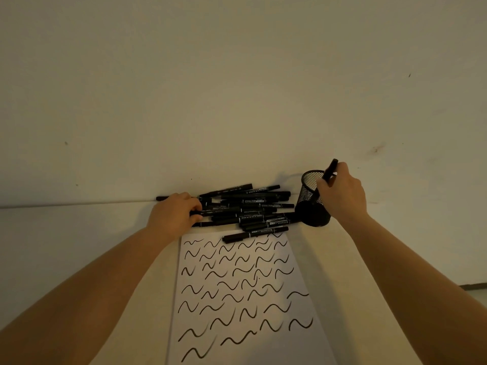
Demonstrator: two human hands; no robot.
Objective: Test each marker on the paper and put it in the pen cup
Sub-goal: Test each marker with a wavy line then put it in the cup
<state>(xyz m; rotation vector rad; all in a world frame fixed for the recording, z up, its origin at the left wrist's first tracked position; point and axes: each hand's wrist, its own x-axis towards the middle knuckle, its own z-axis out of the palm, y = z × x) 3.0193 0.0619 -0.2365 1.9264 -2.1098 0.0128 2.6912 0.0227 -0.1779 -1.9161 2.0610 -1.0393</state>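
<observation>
A pile of several black markers (245, 206) lies at the far edge of the table against the wall. My left hand (174, 213) rests on the pile's left end, fingers curled round one marker there. One marker (255, 234) lies across the top edge of the white paper (247, 299), which is covered with black wavy test strokes. A black mesh pen cup (312, 200) stands to the right of the pile. My right hand (342, 191) holds a black marker (330, 171) tilted, its lower end inside the cup.
The pale table (79, 233) meets a plain wall (237, 88) just behind the pile and cup. The table's right edge and a strip of floor (474, 291) show at the far right.
</observation>
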